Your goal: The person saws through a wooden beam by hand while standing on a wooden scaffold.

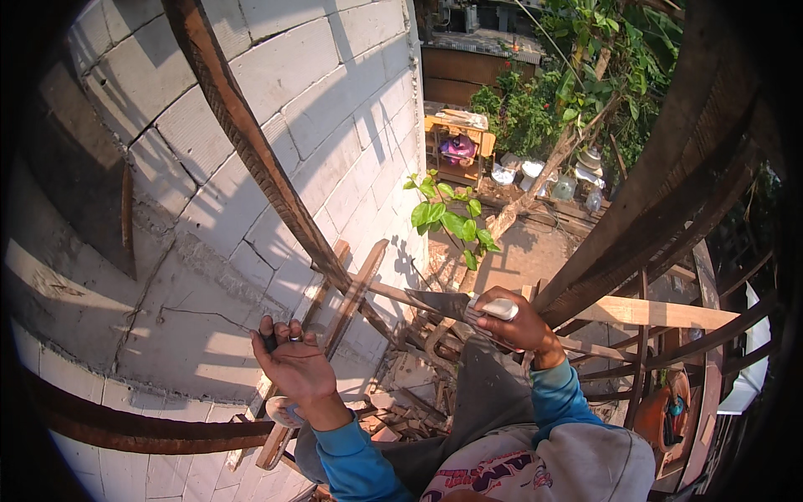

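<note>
My right hand [523, 322] is closed round the pale handle [500, 309] of a handsaw. The saw's dark blade [442, 303] points left, close to the end of a thin wooden strip [389, 290]. My left hand [299, 368] is turned palm up with its fingers curled. A small dark thing [269, 341] shows between its thumb and fingers, too small to make out. Just beyond that hand, two short wooden battens [355, 293] lean across a long dark beam [251, 159]. A thin wire-like line [205, 312] runs toward the fingertips.
A grey block wall [309, 109] rises on the left. Dark timbers [652, 192] and a light plank [661, 312] cross at right, near an orange bag [665, 410]. Wood scraps and rubble [410, 393] lie below. Farther off are a leafy plant [452, 219] and a wooden shelf [458, 142].
</note>
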Tool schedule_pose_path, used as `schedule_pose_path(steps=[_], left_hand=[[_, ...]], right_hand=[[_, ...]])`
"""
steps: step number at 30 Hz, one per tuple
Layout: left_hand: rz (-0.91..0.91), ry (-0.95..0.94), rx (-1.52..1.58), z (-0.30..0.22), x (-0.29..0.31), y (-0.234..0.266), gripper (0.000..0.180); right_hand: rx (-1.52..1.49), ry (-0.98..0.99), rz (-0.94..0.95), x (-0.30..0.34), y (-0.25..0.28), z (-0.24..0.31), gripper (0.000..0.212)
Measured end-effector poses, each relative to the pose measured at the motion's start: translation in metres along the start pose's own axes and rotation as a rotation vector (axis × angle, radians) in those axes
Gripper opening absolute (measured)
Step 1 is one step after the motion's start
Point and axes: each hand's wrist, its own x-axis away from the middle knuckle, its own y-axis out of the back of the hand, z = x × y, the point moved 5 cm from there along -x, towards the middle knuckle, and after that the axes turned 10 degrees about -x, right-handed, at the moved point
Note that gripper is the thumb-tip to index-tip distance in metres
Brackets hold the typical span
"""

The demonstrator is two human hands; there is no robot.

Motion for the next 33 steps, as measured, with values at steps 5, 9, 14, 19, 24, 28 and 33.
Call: schedule_pose_path(steps=[5, 9, 14, 19, 24, 28, 33], left_hand=[[0.019, 0.015, 0.027, 0.000, -0.002, 0.002, 0.028], [-0.006, 0.031, 0.034, 0.000, -0.001, 0.003, 0.029], [0.013, 0.033, 0.046, 0.000, -0.001, 0.004, 0.030], [0.003, 0.058, 0.109, -0.005, 0.001, 0.005, 0.030], [0.010, 0.051, 0.154, -0.016, 0.002, 0.006, 0.029], [0.017, 0.053, 0.177, -0.022, 0.004, 0.007, 0.029], [0.008, 0.009, 0.202, -0.029, 0.002, 0.014, 0.029]], right_hand=[[-0.126, -0.177, -0.268, 0.003, 0.009, -0.006, 0.027], [-0.195, -0.183, -0.370, 0.005, 0.011, -0.003, 0.031], [-0.023, 0.046, -0.167, 0.007, -0.009, 0.024, 0.030], [-0.363, 0.265, -0.210, 0.014, -0.001, 0.100, 0.030], [-0.669, 0.751, -0.036, 0.006, -0.013, 0.163, 0.032], [-0.715, 0.990, 0.058, -0.002, -0.026, 0.200, 0.022], [-0.755, 1.151, 0.084, -0.009, -0.052, 0.242, 0.017]])
